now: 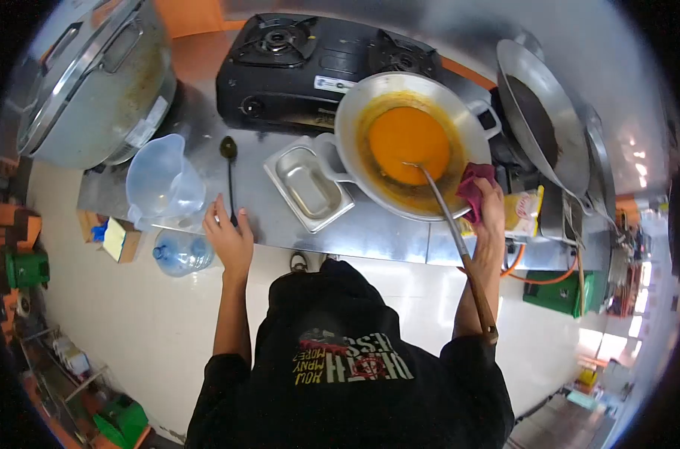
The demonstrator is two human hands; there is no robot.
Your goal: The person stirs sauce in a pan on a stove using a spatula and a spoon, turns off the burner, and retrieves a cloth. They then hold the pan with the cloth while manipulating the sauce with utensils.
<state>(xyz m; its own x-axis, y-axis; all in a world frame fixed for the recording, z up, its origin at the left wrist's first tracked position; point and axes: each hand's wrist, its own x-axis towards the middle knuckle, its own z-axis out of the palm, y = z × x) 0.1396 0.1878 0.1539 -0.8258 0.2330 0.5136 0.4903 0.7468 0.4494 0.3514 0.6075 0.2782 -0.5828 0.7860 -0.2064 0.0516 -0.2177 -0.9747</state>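
Observation:
A large metal wok [351,97] holds orange liquid [406,144], and a ladle with a long wooden handle [475,288] rests in it. My right hand [491,206] presses a dark red cloth [471,187] against the wok's right rim. At the counter's front edge, my left hand [229,233] has its fingers apart and holds nothing, close to the handle end of a black spoon [228,150]. Between my hands lies an empty rectangular steel tray [308,183]. A clear plastic jug [160,179] stands left of the spoon.
Behind the wok is a black two-burner stove [280,82]. A big lidded pot [108,97] stands at the left, another wok [538,112] at the right. A yellow packet [523,212] lies beside my right hand. A large plastic bottle [183,253] is below the counter's edge.

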